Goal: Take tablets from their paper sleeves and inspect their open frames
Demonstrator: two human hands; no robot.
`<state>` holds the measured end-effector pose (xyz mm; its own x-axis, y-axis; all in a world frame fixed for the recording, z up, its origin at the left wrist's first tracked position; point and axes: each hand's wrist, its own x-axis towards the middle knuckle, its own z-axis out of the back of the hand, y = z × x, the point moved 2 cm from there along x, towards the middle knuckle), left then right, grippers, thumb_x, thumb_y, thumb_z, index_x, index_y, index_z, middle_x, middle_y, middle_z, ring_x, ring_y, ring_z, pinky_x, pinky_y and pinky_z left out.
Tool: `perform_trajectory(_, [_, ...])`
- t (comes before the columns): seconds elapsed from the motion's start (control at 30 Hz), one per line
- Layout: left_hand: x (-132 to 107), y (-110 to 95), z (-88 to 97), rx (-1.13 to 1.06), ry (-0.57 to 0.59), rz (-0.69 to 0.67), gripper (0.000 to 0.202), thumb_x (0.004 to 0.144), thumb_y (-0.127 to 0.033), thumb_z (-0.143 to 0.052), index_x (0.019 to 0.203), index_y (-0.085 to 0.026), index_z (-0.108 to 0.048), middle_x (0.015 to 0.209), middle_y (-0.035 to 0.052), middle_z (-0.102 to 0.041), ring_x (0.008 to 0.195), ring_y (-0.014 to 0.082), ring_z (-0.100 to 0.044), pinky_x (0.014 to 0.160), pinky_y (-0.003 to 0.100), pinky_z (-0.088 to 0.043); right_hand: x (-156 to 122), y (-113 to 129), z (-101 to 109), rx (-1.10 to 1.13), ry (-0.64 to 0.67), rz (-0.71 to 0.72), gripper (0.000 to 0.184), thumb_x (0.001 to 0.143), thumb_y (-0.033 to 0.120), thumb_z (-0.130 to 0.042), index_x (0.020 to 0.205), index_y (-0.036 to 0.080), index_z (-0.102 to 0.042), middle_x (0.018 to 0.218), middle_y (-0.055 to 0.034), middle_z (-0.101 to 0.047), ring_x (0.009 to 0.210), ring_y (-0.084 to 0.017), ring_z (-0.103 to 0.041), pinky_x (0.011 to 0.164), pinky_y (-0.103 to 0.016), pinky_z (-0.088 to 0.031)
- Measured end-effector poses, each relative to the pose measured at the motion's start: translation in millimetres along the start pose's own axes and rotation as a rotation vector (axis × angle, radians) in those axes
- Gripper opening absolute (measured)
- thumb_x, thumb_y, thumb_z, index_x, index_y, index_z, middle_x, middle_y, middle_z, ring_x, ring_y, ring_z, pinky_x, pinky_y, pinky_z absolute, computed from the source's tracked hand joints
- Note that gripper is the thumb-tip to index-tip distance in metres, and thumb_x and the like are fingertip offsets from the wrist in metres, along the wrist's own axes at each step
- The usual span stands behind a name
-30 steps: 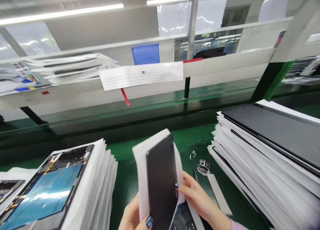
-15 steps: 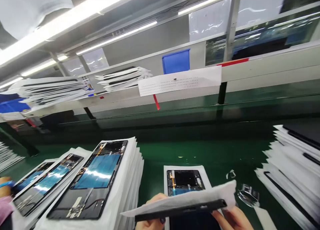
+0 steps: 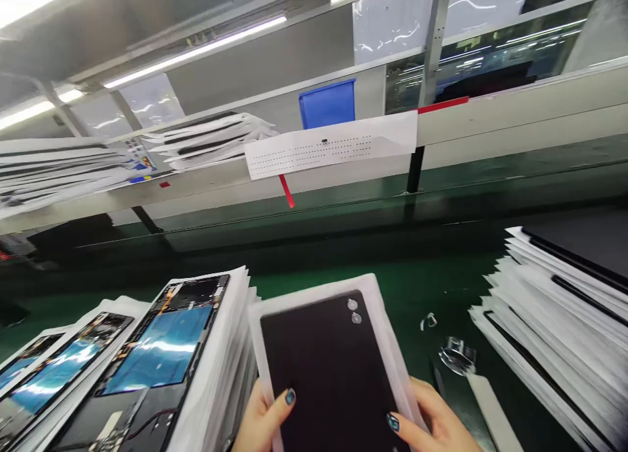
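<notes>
Both my hands hold a black tablet back cover [image 3: 333, 373] that rests on a white foam sheet [image 3: 314, 298], its outer face up and two small camera holes near the far end. My left hand [image 3: 262, 419] grips the near left edge with the thumb on top. At the near right corner my right hand [image 3: 436, 422] does the same, thumb pressed on the cover. To the left stands a tall stack of opened tablets [image 3: 167, 354] interleaved with white foam, the top one showing a blue panel and circuitry.
At the right sits a stack of black covers with foam sheets [image 3: 554, 308]. A small shiny metal part [image 3: 456, 355] and a white strip [image 3: 490, 406] lie on the green mat [image 3: 432, 285]. More opened tablets [image 3: 53, 373] lie far left. A shelf behind carries a blue bin [image 3: 328, 103] and a perforated white sheet [image 3: 328, 148].
The cover with its foam sheet has swung from upright, then edge-on, to lying flat with its black face up. It now hides the opened tablet that lay on the mat beneath.
</notes>
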<state>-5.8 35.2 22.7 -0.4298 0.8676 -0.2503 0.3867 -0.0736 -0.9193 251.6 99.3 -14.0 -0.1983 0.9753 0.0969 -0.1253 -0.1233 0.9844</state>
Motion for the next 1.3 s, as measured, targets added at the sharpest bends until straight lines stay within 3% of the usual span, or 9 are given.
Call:
perform_trajectory(0.1, [14, -4, -10.3, -0.012, 0.036, 0.176, 0.046, 0.049, -0.046, -0.091, 0.079, -0.016, -0.073, 0.069, 0.0067, -0.076, 0.069, 0.0294, -0.073, 0.065, 0.037, -0.058, 1, 12, 3, 0.221, 0.062, -0.104, 0.056, 0.07, 0.064, -0.075, 0.104, 0.02, -0.077, 0.111, -0.0137, -0.074, 0.108, -0.035, -0.067, 0.098, -0.047, -0.051])
perform_trajectory(0.23, [25, 5, -18.9, 0.007, 0.101, 0.297, 0.033, 0.047, -0.028, -0.091, 0.07, -0.014, -0.072, 0.054, 0.0024, -0.071, 0.056, 0.0235, -0.07, 0.054, 0.028, -0.054, 10, 16, 6, 0.454, 0.177, -0.163, 0.054, 0.071, 0.062, -0.075, 0.103, 0.019, -0.075, 0.106, -0.0116, -0.075, 0.106, -0.033, -0.067, 0.095, -0.046, -0.051])
perform_trajectory(0.33, [21, 12, -16.0, 0.035, 0.091, 0.354, 0.032, 0.049, -0.026, -0.087, 0.076, -0.015, -0.074, 0.064, 0.0044, -0.076, 0.067, 0.0287, -0.074, 0.064, 0.034, -0.058, 10, 14, 6, 0.512, 0.178, -0.187, 0.051, 0.066, 0.061, -0.079, 0.094, 0.018, -0.074, 0.095, -0.0089, -0.076, 0.094, -0.029, -0.07, 0.088, -0.042, -0.053])
perform_trajectory(0.43, [12, 11, -12.2, 0.041, 0.082, 0.396, 0.038, 0.048, -0.029, -0.088, 0.082, -0.017, -0.075, 0.071, 0.006, -0.078, 0.08, 0.0345, -0.075, 0.072, 0.04, -0.06, 6, 22, 4, 0.581, 0.296, -0.179, 0.048, 0.068, 0.055, -0.08, 0.097, 0.017, -0.073, 0.092, -0.0077, -0.075, 0.091, -0.026, -0.069, 0.088, -0.04, -0.053])
perform_trajectory(0.6, [9, 9, -6.6, 0.025, 0.026, 0.433, 0.047, 0.035, -0.028, -0.094, 0.077, -0.018, -0.073, 0.061, 0.0028, -0.075, 0.078, 0.0365, -0.075, 0.066, 0.037, -0.062, 1, 43, 4, 0.707, 0.38, -0.198, 0.053, 0.07, 0.04, -0.083, 0.116, 0.019, -0.068, 0.1, -0.0062, -0.073, 0.099, -0.026, -0.068, 0.097, -0.041, -0.049])
perform_trajectory(0.87, [9, 15, 5.2, 0.069, 0.01, 0.493, 0.063, 0.031, -0.029, -0.096, 0.088, -0.019, -0.073, 0.076, 0.0059, -0.079, 0.086, 0.0396, -0.074, 0.072, 0.041, -0.063, -2, 41, 5, 0.715, 0.426, -0.262, 0.06, 0.069, 0.043, -0.082, 0.121, 0.017, -0.064, 0.106, -0.0085, -0.071, 0.102, -0.028, -0.066, 0.095, -0.04, -0.05])
perform_trajectory(1.0, [10, 14, 6.0, 0.092, 0.021, 0.505, 0.058, 0.03, -0.029, -0.096, 0.082, -0.019, -0.073, 0.069, 0.0054, -0.077, 0.087, 0.0406, -0.074, 0.07, 0.04, -0.062, -4, 35, 5, 0.669, 0.448, -0.277, 0.061, 0.068, 0.046, -0.083, 0.118, 0.017, -0.066, 0.102, -0.0085, -0.072, 0.093, -0.026, -0.068, 0.087, -0.037, -0.053])
perform_trajectory(1.1, [10, 16, 9.1, 0.105, 0.021, 0.504, 0.059, 0.032, -0.03, -0.096, 0.085, -0.02, -0.073, 0.063, 0.0037, -0.075, 0.085, 0.0395, -0.074, 0.069, 0.04, -0.062, -5, 36, 6, 0.66, 0.437, -0.286, 0.06, 0.067, 0.048, -0.083, 0.117, 0.017, -0.068, 0.098, -0.0076, -0.072, 0.089, -0.025, -0.068, 0.083, -0.036, -0.054])
perform_trajectory(1.3, [12, 15, 8.4, 0.119, 0.022, 0.488, 0.062, 0.033, -0.031, -0.095, 0.089, -0.018, -0.074, 0.078, 0.0073, -0.079, 0.085, 0.0392, -0.074, 0.07, 0.041, -0.062, -3, 39, 6, 0.614, 0.381, -0.262, 0.052, 0.07, 0.049, -0.081, 0.11, 0.017, -0.071, 0.102, -0.0084, -0.072, 0.094, -0.026, -0.068, 0.087, -0.039, -0.053])
